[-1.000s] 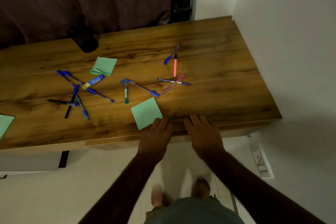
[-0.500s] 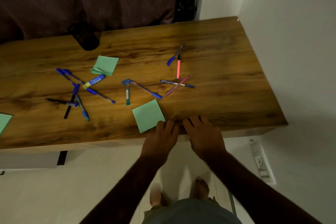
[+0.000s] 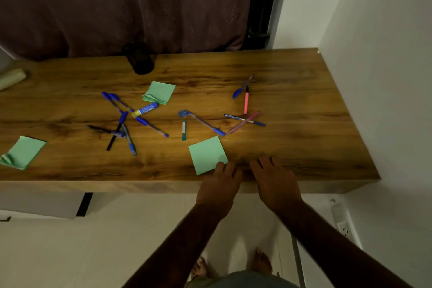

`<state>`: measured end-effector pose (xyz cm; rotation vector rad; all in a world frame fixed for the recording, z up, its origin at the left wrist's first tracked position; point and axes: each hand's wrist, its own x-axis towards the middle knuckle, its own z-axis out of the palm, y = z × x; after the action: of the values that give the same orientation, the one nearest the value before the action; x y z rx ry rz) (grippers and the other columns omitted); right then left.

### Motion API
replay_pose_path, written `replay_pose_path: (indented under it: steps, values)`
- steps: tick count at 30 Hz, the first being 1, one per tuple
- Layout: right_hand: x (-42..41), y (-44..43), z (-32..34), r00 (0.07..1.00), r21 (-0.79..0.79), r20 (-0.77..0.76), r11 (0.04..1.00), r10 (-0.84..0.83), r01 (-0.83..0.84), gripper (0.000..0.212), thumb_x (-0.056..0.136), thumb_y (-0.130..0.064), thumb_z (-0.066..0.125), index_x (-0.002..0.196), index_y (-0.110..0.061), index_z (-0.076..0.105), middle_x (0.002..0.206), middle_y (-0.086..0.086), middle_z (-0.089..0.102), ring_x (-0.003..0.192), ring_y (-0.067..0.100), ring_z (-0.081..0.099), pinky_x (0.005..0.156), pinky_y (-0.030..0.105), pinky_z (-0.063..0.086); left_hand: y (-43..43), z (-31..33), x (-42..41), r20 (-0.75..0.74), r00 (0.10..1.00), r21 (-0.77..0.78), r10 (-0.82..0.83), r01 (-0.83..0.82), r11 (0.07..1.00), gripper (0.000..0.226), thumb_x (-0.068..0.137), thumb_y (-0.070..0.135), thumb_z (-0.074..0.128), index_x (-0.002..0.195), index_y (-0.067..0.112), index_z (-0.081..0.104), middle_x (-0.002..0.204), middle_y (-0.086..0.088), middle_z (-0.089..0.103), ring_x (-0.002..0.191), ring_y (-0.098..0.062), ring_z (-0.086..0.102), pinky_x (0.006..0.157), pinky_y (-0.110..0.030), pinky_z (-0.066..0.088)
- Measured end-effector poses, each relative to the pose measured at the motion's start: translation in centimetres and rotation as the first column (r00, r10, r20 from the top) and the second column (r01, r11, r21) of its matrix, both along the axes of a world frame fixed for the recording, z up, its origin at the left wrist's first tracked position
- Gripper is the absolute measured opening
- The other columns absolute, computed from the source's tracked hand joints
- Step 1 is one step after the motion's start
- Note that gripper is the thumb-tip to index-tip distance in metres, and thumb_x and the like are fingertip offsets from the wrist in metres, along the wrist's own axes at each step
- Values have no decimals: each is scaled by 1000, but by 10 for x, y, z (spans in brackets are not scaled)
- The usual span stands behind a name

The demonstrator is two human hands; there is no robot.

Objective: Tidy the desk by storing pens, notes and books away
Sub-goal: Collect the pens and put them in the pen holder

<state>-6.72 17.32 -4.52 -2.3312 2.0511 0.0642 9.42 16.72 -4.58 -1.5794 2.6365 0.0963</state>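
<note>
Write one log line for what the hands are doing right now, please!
left hand: fingertips on green note pad | right hand: flat on desk, empty | pens: scattered | stored: nothing yet

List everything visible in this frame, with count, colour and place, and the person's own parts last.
desk: one, brown wood, against the right wall
sticky note pads: three, green; front centre, back centre, left edge
pens: more than a dozen, mostly blue, some pink, one teal, one black; scattered mid-desk
pen holder: one, black, back edge
curtain: one, dark purple, behind desk
pale object: one, far left, unclear
wall socket: white, lower right
left hand: open, fingertips on the front pad
right hand: open, flat on desk edge
feet: two, bare, on the floor
</note>
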Motion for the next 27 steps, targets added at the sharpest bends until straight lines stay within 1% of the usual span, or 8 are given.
replay_pose_path:
  steps: [2,5,9,13,16,18,22,27]
  values:
    - [5,-1,5,999,22,24,999,-43,43,55,72,-30,82,122,-27,60,120,3,61,104,27,61,60,36,53,1,5,7,-39,999,26,19,-18,999,39,69,24,79,103,19,62,111,-6,58,95,-26,61,52,-33,50]
    - [13,-3,16,990,83,94,992,-105,98,58,83,-37,66,138,-36,48,134,-2,52,120,25,54,79,42,58,2,10,17,-137,990,78,34,-23,997,34,85,22,62,118,18,57,130,-5,51,115,-25,53,73,-38,54]
    - [34,-9,29,968,159,165,974,-190,164,43,84,-36,65,125,-34,55,133,-4,54,117,21,57,85,41,56,-3,21,36,-248,966,134,79,-47,990,40,89,21,57,129,19,50,131,-3,47,121,-24,48,89,-40,54]
    - [59,-20,45,943,196,234,962,-236,192,46,86,-43,69,128,-28,56,131,-3,54,120,22,55,92,40,53,-14,31,68,-328,932,172,153,-101,980,38,90,21,56,128,18,52,135,-3,47,127,-25,47,99,-42,50]
    - [75,-33,52,941,139,248,970,-229,199,25,92,-28,62,116,-24,61,120,0,62,109,20,59,89,36,54,-23,36,91,-369,905,192,212,-149,970,32,91,23,57,123,18,54,136,-3,46,127,-25,49,96,-39,53]
    - [85,-42,52,935,134,266,970,-233,203,23,92,-24,62,114,-25,62,116,0,64,107,18,60,88,34,55,-29,35,103,-372,902,191,222,-160,969,26,92,22,56,117,17,56,133,-3,48,124,-25,52,93,-37,55]
    - [100,-63,48,905,93,359,973,-230,210,21,91,-28,64,112,-29,64,112,-5,67,104,15,62,87,31,55,-45,28,116,-388,889,214,242,-169,962,19,93,26,57,110,17,59,126,-2,53,119,-22,57,88,-33,58]
    - [105,-109,39,878,87,442,983,-184,162,12,88,-25,61,99,-29,65,101,-3,68,97,22,65,81,39,55,-81,20,119,-399,876,282,272,-164,945,19,92,25,61,108,15,59,118,-3,59,109,-18,60,85,-26,53]
